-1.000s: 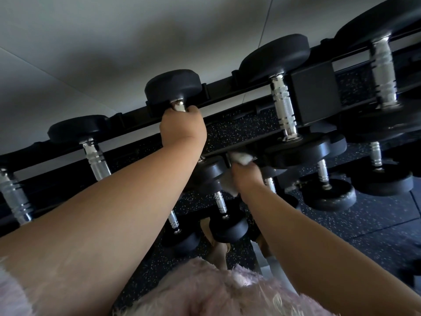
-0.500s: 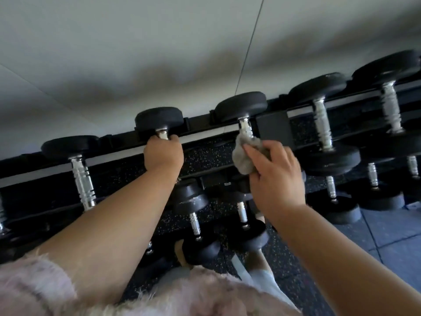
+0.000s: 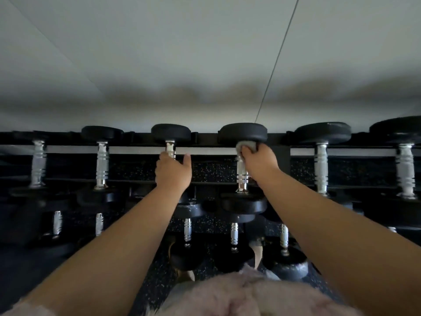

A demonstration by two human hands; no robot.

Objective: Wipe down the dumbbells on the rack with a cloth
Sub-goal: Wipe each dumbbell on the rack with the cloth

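Your left hand (image 3: pixel 173 173) grasps a dumbbell handle (image 3: pixel 170 147), mostly hidden; your right hand (image 3: pixel 258 164) clenches the cloth (image 3: pixel 246 147) against the neighbouring dumbbell (image 3: pixel 242 132) at the rack (image 3: pixel 205 137) rear edge.

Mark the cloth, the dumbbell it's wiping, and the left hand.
cloth (image 3: pixel 247 146): head view, middle of the grey bunch.
dumbbell (image 3: pixel 242 132): head view, its far black head.
left hand (image 3: pixel 173 172): head view, back of the hand.

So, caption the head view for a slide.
Right hand presses grey cloth on a racked dumbbell; left hand holds the next dumbbell.
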